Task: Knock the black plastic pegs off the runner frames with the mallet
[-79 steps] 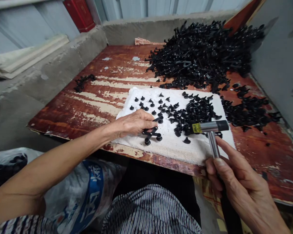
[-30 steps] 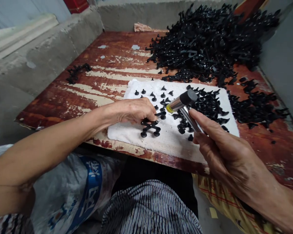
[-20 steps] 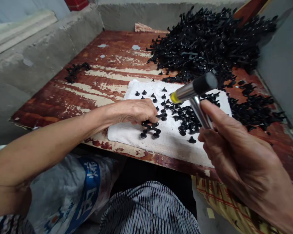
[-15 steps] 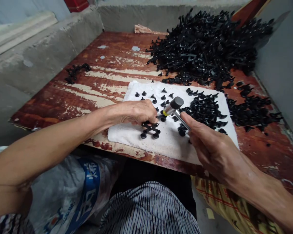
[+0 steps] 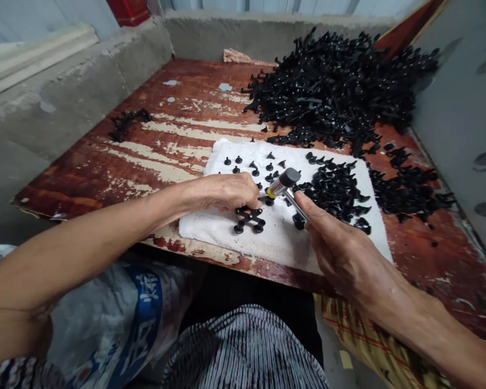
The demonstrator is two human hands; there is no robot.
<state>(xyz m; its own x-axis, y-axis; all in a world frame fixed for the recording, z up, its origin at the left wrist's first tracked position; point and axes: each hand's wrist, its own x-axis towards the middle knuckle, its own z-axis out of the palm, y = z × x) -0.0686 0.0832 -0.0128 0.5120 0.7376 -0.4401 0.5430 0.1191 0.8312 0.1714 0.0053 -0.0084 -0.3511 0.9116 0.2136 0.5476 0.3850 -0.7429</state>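
Observation:
My right hand (image 5: 336, 232) is closed round the metal handle of a small mallet (image 5: 283, 182) with a black face and a yellow ring. The mallet head is over the white cloth (image 5: 210, 227), just right of my left hand (image 5: 241, 192). My left hand's fingers are closed on a black linked piece (image 5: 250, 219) that has round feet at its ends; the fingertips partly hide it. Small black pegs (image 5: 235, 169) stand apart on the cloth behind my left hand. Curved black parts (image 5: 336, 186) lie heaped on the cloth's right side.
A large pile of black parts (image 5: 332, 86) covers the back right of the worn red-brown table (image 5: 202, 81). More parts (image 5: 409, 189) lie right of the cloth. A small cluster (image 5: 125, 123) sits at the left. Low concrete walls (image 5: 85, 81) border the table.
The view has shifted slightly. Both hands keep nearly the same places, and the mallet head is still just beside my left hand.

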